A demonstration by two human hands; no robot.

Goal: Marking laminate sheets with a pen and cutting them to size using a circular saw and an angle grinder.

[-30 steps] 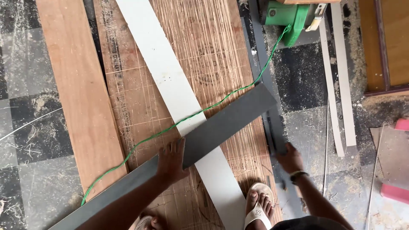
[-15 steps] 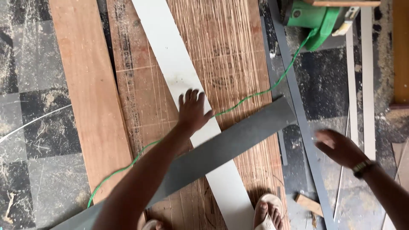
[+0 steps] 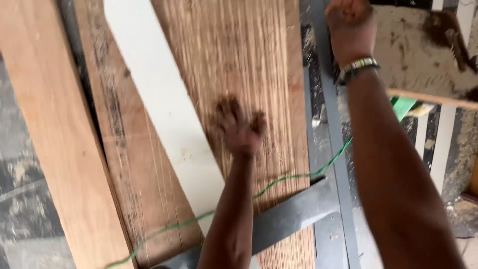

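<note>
- The left hand [image 3: 240,130] lies spread, fingers apart and palm down, on the rough striped plywood sheet [image 3: 239,55]; it grasps nothing, though motion blur softens its outline.
- The plywood sheet runs lengthwise from the near edge of the view to the far edge, its grain following that same long axis.
- The white strip [image 3: 164,109] lies on the plywood sheet just left of the left hand, its long axis slanting from far-left to near-right; whether the hand touches it cannot be told.
- The grey strip [image 3: 294,211] crosses the plywood sheet nearer the viewer than the hand, under the forearm, its long axis rising toward the right, its cut end pointing right and slightly away.
- A thin green cord [image 3: 279,178] trails across the plywood sheet between hand and grey strip, slanting the same way.
- The right hand [image 3: 348,20], raised above the plywood sheet's far right edge, is clenched on a worn, stained board [image 3: 423,55] that extends to the right; a bracelet [image 3: 359,66] circles the wrist.
- A plain brown plank [image 3: 45,139] lies left of the plywood sheet, roughly parallel to it.
</note>
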